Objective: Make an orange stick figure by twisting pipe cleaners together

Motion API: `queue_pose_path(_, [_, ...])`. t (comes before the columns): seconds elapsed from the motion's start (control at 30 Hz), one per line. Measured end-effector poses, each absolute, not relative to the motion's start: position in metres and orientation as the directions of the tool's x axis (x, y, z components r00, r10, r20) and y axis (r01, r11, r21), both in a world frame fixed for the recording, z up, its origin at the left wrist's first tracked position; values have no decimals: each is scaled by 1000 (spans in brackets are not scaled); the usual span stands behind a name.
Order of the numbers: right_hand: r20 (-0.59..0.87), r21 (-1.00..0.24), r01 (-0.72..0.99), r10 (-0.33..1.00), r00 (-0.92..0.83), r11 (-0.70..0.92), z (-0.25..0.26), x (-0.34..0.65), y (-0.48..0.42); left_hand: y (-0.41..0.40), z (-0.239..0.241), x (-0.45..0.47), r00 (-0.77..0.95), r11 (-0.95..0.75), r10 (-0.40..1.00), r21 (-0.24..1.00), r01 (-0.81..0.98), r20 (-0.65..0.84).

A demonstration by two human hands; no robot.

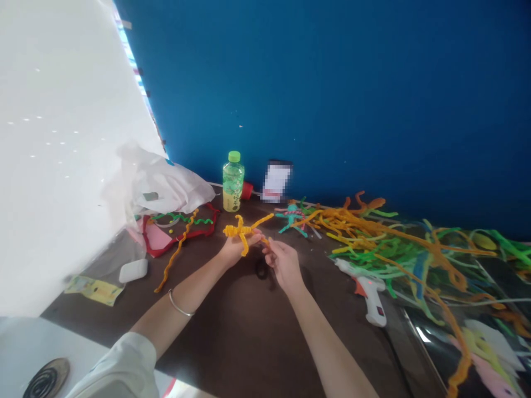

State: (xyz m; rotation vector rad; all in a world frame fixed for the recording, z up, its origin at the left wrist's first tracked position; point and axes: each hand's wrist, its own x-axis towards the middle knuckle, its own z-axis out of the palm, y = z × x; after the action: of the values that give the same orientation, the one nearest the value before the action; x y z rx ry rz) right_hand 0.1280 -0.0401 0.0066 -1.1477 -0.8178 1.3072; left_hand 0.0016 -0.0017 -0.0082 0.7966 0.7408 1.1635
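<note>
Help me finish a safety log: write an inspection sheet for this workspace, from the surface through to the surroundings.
Surface: dark brown table, with items along its left, far and right parts.
Job's things: yellow piece, wound from fuzzy stem, held above the table; orange strand next to it.
Clutter: stem pile and glue gun at right, a red light showing on the gun; upright bottle and phone at the back; bag and white case at left.
Grips: left grip holds the yellow piece; right grip pinches the strand.
Cables: dark cord from the glue gun toward the near edge.
Surroundings: blue wall behind.
</note>
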Motion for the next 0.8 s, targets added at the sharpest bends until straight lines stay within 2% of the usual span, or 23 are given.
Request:
queue_pose_path(0.07, [-143,-956,-273,982,124,-104,7,128,-40,-1,-8,1,218,178,972,867,-465,-83])
queue_pose_path(0.2, [-34,-993,-116,982,185,-13,8,127,-43,0,-6,-1,196,83,980,938,-337,-16])
queue_pose_path(0.3, [102,-995,37,961,256,96,7,129,-45,-3,-2,-1,177,4,984,973,-230,37])
queue_pose_path(0.37, [243,-956,225,941,238,190,6,133,-46,-5,1,-1,174,0,984,973,-232,42])
queue_pose_path(0.43, [415,-836,452,897,154,310,3,139,-46,-6,4,0,166,35,986,957,-287,13])
queue_pose_path(0.53, [609,-540,698,790,-63,472,-1,150,-44,-7,8,2,114,94,992,914,-395,-52])
queue_pose_path(0.67, [669,-199,780,664,-335,593,-4,161,-43,-6,10,3,119,166,985,896,-413,-128])
queue_pose_path(0.73, [669,-117,780,629,-396,615,-3,164,-42,-7,11,2,160,204,976,891,-406,-150])
queue_pose_path(0.8, [670,-120,785,633,-387,608,-1,164,-42,-7,10,1,201,224,968,878,-423,-150])
